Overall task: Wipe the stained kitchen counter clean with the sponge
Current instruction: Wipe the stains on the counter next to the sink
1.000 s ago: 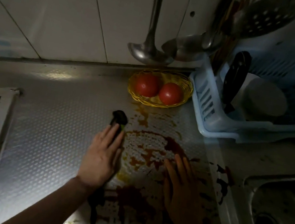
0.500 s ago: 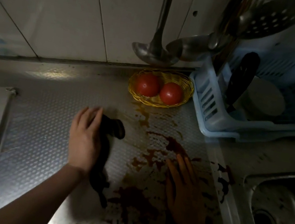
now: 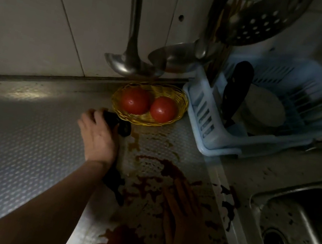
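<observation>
While the sponge (image 3: 121, 127) is gripped by the curled fingers (image 3: 90, 115) of the left hand (image 3: 100, 140) just beside the basket (image 3: 145, 121), the basket could be knocked. Farther from it, the worktop (image 3: 23, 140) stain (image 3: 169, 168) could be smeared by the flat, straight-fingered right hand (image 3: 182, 216).

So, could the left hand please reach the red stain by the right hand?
Probably yes: nothing stands between the left hand, gripping the sponge, and the stain; the right hand covers part.

dim, shadowy view; faint glare, blurred edges.
</observation>
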